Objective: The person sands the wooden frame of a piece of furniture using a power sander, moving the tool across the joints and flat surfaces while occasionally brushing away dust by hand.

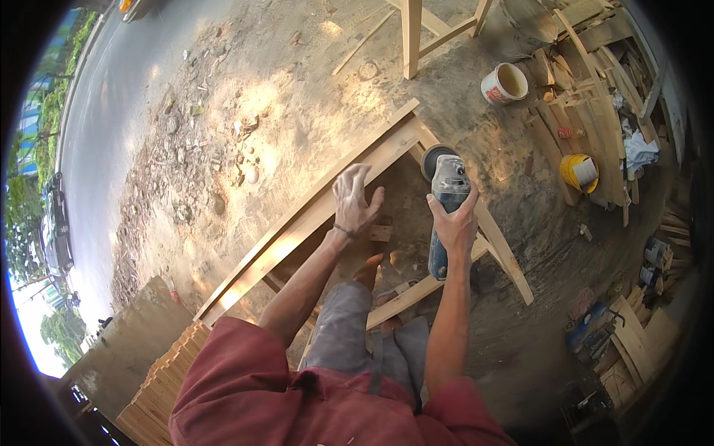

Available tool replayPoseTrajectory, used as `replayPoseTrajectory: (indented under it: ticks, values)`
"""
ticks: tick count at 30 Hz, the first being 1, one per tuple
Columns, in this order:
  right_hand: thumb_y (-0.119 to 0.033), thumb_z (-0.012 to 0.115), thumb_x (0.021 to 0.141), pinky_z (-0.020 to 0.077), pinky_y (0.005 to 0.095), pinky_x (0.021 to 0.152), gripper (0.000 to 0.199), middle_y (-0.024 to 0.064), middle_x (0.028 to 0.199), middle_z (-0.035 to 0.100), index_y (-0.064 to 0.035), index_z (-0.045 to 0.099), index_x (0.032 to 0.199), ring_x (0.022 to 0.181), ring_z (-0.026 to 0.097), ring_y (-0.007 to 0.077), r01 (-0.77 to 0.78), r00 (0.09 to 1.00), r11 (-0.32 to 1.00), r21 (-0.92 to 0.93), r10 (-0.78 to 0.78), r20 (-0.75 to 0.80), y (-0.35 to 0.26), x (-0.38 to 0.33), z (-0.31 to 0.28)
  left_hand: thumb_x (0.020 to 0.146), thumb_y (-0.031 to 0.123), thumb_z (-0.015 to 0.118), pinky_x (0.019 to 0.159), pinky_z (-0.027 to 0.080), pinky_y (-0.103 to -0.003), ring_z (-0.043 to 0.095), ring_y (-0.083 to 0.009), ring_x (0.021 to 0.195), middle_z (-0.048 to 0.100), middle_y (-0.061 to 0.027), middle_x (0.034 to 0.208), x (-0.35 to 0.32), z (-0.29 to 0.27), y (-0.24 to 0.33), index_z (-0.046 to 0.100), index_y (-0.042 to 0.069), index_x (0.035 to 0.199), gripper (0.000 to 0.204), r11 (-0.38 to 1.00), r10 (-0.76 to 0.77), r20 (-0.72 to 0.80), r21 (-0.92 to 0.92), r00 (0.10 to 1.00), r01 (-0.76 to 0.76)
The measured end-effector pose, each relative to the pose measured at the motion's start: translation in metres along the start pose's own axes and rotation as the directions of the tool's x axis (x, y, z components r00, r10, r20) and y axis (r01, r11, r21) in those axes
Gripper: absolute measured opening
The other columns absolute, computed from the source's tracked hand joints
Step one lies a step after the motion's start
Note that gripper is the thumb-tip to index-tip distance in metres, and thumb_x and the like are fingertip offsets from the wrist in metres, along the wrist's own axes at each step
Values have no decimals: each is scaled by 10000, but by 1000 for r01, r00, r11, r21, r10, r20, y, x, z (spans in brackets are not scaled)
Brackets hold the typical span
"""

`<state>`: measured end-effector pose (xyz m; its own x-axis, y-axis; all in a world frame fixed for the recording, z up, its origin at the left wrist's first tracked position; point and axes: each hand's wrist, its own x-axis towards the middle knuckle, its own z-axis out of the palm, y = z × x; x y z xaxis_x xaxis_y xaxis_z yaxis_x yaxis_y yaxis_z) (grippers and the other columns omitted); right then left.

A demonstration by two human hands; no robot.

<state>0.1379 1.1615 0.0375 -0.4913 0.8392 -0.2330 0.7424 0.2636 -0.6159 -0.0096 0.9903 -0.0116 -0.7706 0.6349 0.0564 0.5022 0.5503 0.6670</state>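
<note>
Red sleeves low. Right hand (pixel 455 223) grips grinder (pixel 446 204) tight; left hand (pixel 355 199) open, over frame (pixel 320 212). Keep disc flat, fingers away, w/ 2 feet steady.

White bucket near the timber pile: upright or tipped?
Tipped. The white bucket lies on its side on the dirt, its open mouth facing sideways and pale inside visible; contents cannot tell.

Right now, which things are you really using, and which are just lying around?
In use:
- angle grinder, held in right hand
- wooden frame, under left hand

Lying about:
- white bucket
- yellow tub
- scrap wood pile
- stacked slats
</note>
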Motion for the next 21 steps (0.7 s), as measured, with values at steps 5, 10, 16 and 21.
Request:
replayPoseTrajectory:
  ticks: [5,10,16,21]
  values:
    - [-442,811,825,535,569,855,908,306,1124,692,-59,302,1472,1020,683,505,44,996,999,3,-44,76,-34,32,2,1033,383,596,1029,478,-348,581,-222,1270,616,-138,1356,-26,55,35,524,3,1411,541,620,-222,445,-622,868,478]
    - [-412,779,853,535,569,842,853,303,1094,699,-81,300,1475,1021,683,508,93,983,994,-54,-83,163,-54,52,5,1007,510,590,910,504,-324,606,-159,1040,669,-96,1060,37,65,80,583,-51,1281,624,163,-249,651,-702,717,694]
    - [-334,739,871,538,580,790,798,312,1052,700,-106,283,1485,988,677,527,218,965,973,-73,-204,166,-50,61,13,1004,525,601,872,506,-296,593,-113,979,670,-67,1080,57,68,71,603,-33,1238,605,206,-240,670,-672,702,712]
    - [-338,733,873,537,590,743,804,313,1010,700,-109,273,1491,945,678,531,272,941,957,-100,-243,235,-54,57,12,994,486,642,896,504,-278,607,-104,1036,681,-60,1163,53,59,75,592,-25,1311,603,109,-272,613,-746,741,657]
